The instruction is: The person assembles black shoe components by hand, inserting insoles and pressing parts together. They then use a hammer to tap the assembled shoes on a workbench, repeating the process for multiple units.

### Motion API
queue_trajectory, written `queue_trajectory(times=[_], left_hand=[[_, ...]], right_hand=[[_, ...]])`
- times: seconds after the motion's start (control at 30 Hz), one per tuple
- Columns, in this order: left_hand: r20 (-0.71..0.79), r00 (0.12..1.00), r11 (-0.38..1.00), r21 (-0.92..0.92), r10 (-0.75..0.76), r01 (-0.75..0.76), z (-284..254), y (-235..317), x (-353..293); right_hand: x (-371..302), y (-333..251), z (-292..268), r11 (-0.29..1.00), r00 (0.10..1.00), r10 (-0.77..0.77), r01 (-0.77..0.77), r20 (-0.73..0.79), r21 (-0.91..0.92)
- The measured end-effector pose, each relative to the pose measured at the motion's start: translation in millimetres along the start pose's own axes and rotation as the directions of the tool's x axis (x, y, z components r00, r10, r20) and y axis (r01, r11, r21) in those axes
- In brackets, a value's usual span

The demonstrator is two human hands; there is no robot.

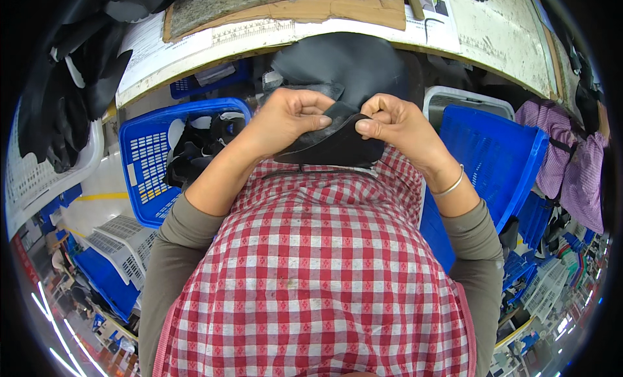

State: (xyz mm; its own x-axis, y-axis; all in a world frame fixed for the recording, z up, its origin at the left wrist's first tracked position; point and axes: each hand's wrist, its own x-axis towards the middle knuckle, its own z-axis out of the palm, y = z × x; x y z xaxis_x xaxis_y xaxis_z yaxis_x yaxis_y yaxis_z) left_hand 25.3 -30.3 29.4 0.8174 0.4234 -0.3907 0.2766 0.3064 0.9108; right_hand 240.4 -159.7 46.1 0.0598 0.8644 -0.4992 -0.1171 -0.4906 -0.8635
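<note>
Over my lap lies a dark, flexible piece that looks like leather, its upper edge folded back to show a greyer, fuzzy underside. My left hand is closed, thumb and fingers pinching the grey folded part. On the other side, my right hand pinches the black edge between thumb and forefinger. The two hands are a short gap apart. Beyond them a large, smooth dark sheet spreads toward the table, its lower part hidden behind my hands. Whether it joins the held piece I cannot tell.
A worn table runs across the far side, bearing a flat board and printed paper. To the left, a blue basket holds black cut pieces; more dark pieces hang over a white basket. Blue crates stand on the right.
</note>
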Motion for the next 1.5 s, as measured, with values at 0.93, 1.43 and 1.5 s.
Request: queue_trajectory(times=[0.93,1.43,1.5], left_hand=[[-0.035,0.998,0.995,-0.080,-0.057,0.054,8,3,-17],[-0.159,0.985,0.997,0.037,0.069,-0.064,24,0,-11],[-0.150,0.984,0.991,0.100,0.098,-0.084,25,17,-15]], right_hand=[[1,14,4,0.992,0.999,-0.035,0.033,0.022,0.118],[9,-29,-25,0.531,0.727,-0.672,0.605,0.140,-0.593],[23,-25,-8,0.520,0.739,-0.589,0.656,0.326,-0.548]])
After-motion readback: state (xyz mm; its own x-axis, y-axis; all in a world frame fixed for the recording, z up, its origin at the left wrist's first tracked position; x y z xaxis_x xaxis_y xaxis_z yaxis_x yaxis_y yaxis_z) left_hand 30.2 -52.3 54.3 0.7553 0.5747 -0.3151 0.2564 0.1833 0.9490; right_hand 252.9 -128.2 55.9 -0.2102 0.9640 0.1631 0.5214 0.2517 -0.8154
